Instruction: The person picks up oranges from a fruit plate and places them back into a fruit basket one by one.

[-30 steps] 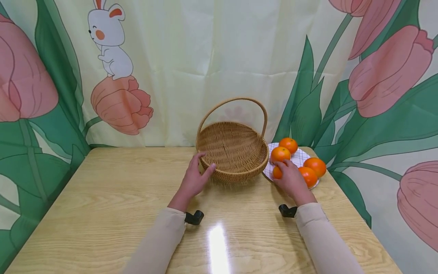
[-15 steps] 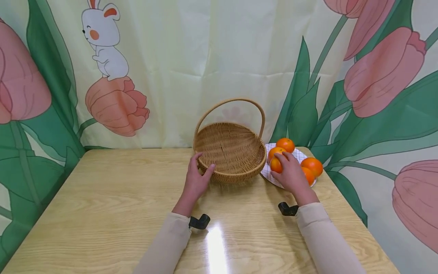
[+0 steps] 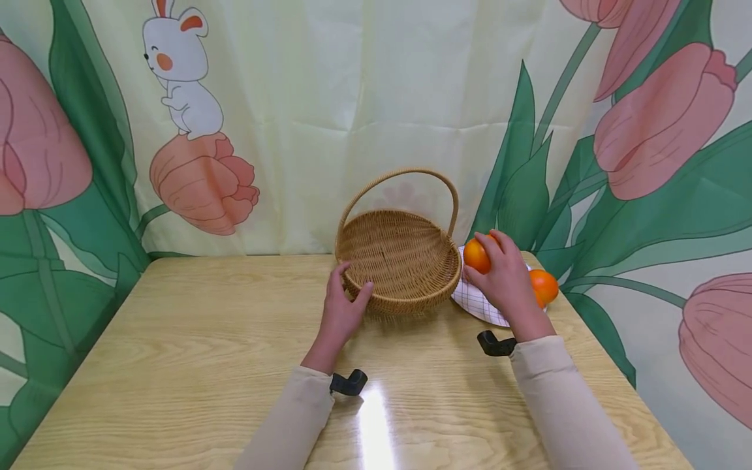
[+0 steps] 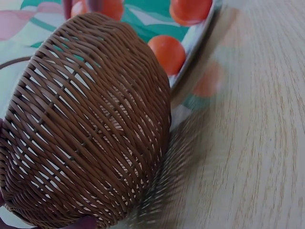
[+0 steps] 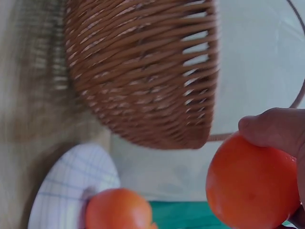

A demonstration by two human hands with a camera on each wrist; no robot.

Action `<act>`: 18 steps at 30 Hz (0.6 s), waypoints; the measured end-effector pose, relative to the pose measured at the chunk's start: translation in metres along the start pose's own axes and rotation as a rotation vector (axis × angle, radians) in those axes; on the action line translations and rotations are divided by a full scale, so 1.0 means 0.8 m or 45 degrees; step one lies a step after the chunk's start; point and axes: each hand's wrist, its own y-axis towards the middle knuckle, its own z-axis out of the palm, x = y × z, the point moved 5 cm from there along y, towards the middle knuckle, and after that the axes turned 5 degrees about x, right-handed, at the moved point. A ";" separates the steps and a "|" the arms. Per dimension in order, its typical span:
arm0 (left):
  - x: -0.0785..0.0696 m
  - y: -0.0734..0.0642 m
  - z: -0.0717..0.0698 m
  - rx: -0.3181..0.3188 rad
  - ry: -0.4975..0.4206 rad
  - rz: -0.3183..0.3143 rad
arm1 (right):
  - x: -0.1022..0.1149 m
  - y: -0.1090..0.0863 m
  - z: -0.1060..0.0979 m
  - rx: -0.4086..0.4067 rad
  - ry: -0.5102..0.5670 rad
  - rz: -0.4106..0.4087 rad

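A wicker basket (image 3: pixel 399 261) with a tall arched handle stands near the back of the table. My left hand (image 3: pixel 342 320) holds its front left rim, thumb and fingers spread along the edge. In the head view, my right hand (image 3: pixel 510 284) pinches an orange (image 3: pixel 476 255) between thumb and fingers. The right wrist view shows this held orange (image 5: pixel 252 183) raised off the plate, apart from the basket. Below it, the white checked plate (image 3: pixel 478 303) bears other oranges (image 3: pixel 544 287), partly hidden behind my right hand. The basket holds nothing that I can see.
The wooden table (image 3: pixel 194 352) reaches back to a curtain (image 3: pixel 294 183) printed with tulips and a rabbit. The plate sits close to the table's right edge, beside the basket. Black wrist mounts (image 3: pixel 349 383) show at both cuffs.
My right hand has taken hold of an orange and lifted it up from the plate. The left hand stays at the basket's rim, and the basket has not moved.
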 end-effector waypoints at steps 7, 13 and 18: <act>0.000 0.000 0.001 -0.013 -0.001 0.019 | 0.030 0.010 -0.005 -0.086 0.029 -0.113; 0.002 -0.004 0.001 -0.014 0.001 -0.005 | 0.051 0.013 0.007 -0.024 0.066 -0.141; 0.000 -0.004 0.002 -0.019 -0.002 -0.009 | 0.060 0.016 0.021 0.067 0.104 -0.103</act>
